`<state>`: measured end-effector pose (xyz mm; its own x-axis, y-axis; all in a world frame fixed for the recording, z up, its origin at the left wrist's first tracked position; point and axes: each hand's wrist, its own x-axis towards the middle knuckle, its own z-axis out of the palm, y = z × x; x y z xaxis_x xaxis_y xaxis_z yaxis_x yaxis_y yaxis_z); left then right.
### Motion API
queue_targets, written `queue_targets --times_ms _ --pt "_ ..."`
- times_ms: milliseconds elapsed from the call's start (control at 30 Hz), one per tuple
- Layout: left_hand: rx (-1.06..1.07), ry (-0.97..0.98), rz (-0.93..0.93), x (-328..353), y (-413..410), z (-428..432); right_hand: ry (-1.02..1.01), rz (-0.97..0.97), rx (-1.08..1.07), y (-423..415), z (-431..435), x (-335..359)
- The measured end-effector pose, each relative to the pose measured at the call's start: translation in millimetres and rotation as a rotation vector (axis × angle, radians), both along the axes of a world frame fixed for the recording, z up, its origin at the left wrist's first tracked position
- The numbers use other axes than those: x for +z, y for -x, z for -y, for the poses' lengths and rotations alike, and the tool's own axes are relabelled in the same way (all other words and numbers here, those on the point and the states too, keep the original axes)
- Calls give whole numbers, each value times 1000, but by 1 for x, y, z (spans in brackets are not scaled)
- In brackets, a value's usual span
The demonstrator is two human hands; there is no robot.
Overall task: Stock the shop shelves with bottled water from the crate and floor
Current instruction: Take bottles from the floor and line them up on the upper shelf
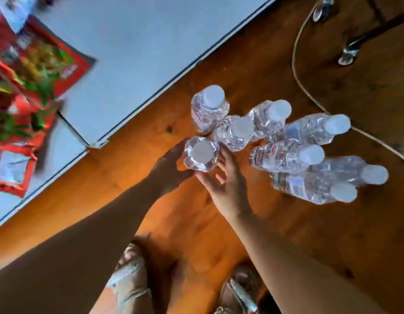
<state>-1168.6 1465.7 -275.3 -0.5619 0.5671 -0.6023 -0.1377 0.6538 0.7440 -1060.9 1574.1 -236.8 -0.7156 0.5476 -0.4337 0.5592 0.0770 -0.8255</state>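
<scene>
Head view: left hand (171, 163) curls fingers round nearest bottle (201, 154) from shelf side. Right hand (228, 184) loosely spread, thumb and forefinger touching same bottle's opposite side, not clamped. Bottle upright on floor (151, 200), long axis vertical, cap toward camera, just off corner of white shelf unit (128, 53). Remaining bottles (275, 137) cluster just beyond, nearer right hand. Likely straight upward lift, left hand leading.

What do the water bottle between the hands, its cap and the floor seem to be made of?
bottle: thin clear plastic, glossy, with see-through, crinkled walls and bright highlights.
cap: opaque white plastic, looks matte.
floor: probably wood or wood-look boards, orange-brown with a slight sheen; knots and grain show.
</scene>
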Motion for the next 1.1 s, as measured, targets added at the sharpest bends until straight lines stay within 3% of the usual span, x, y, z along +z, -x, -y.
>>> queue_targets --times_ms 200,433,800,967,1100 --pt "175 -80 135 40 -7 5 76 -25 43 2 2 27" --pt "372 -112 222 205 -6 32 115 -130 162 16 17 192" --pt "329 -269 -145 568 31 52 86 -382 338 73 8 534" --pt "397 -310 -296 703 23 79 17 -525 427 85 26 676" --pt "484 -380 -367 789 12 114 83 -626 560 98 54 764"
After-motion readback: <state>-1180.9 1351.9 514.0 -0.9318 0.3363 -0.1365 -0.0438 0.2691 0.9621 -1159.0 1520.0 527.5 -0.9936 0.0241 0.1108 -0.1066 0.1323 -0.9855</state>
